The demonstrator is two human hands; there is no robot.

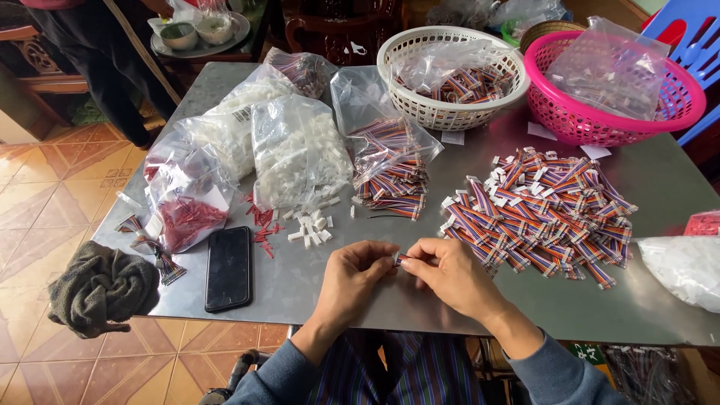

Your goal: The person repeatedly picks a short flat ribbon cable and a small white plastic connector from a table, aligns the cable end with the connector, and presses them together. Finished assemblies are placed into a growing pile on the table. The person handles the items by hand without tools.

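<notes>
My left hand (352, 279) and my right hand (450, 276) meet at the near edge of the grey metal table (300, 285). Together their fingertips pinch a small striped wire connector (401, 259) with a white plug end. Just beyond my right hand lies a big pile of finished striped wire connectors (540, 210). Loose white plastic housings (311, 225) and red terminal pieces (262, 225) lie scattered ahead of my left hand.
A black phone (228, 268) and a dark cloth (101, 287) lie at the near left. Clear bags of white housings (296, 150), red pieces (184, 202) and wires (386, 161) fill the middle. White basket (450, 109) and pink basket (607, 124) stand at the back right.
</notes>
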